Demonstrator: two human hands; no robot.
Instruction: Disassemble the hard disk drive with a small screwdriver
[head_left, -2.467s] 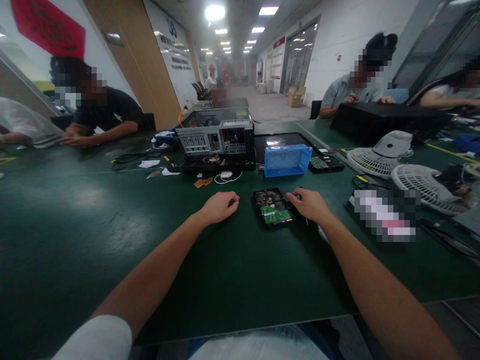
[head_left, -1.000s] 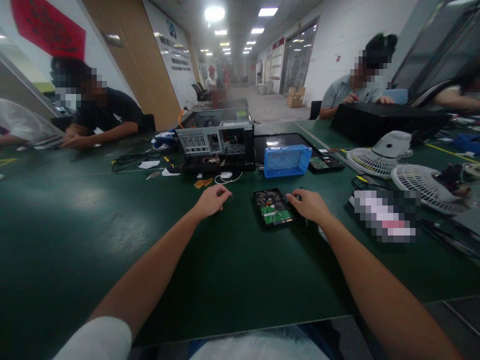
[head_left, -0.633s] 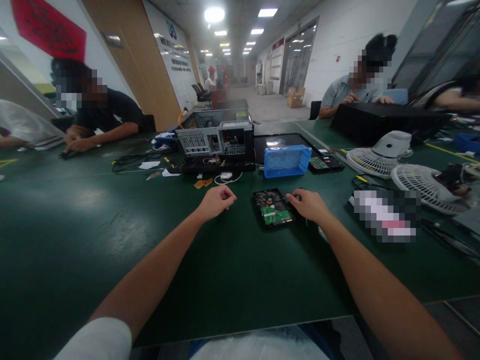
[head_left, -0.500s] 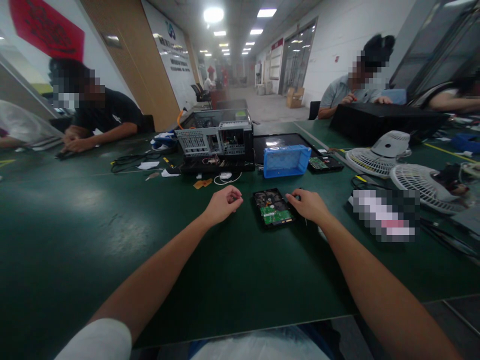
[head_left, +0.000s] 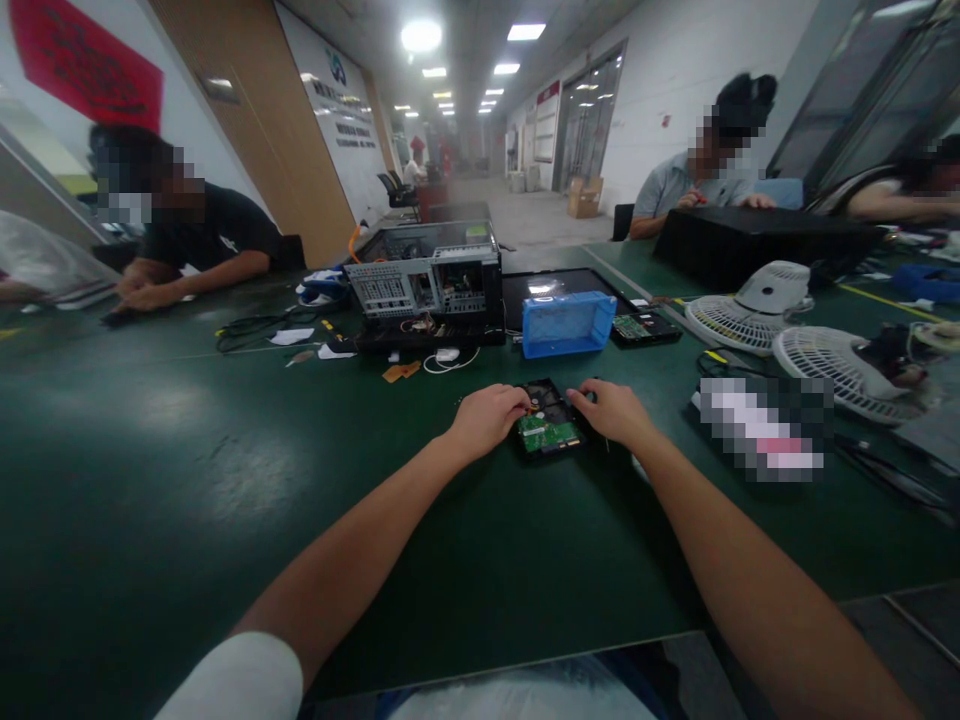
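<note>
A hard drive (head_left: 551, 432) with a green circuit board lies on the green table in front of me. My left hand (head_left: 489, 420) reaches over its left side, thumb and fingers pinched together at the dark upper part. Whatever is in that pinch is too small to make out. Just right of the drive is my right hand (head_left: 611, 410), its fingers closed around a thin dark tool, mostly hidden by the hand. A narrow tip shows below the palm.
Beyond the drive stand a blue plastic bin (head_left: 568, 328) and an open computer case (head_left: 424, 285). A second drive (head_left: 645, 328) lies right of the bin. White fan parts (head_left: 840, 372) and a blurred-out object (head_left: 761, 425) are on the right. Other people sit across the table.
My left hand has moved right, from beside the hard drive onto its left side. My right hand has stayed almost in place beside it.
</note>
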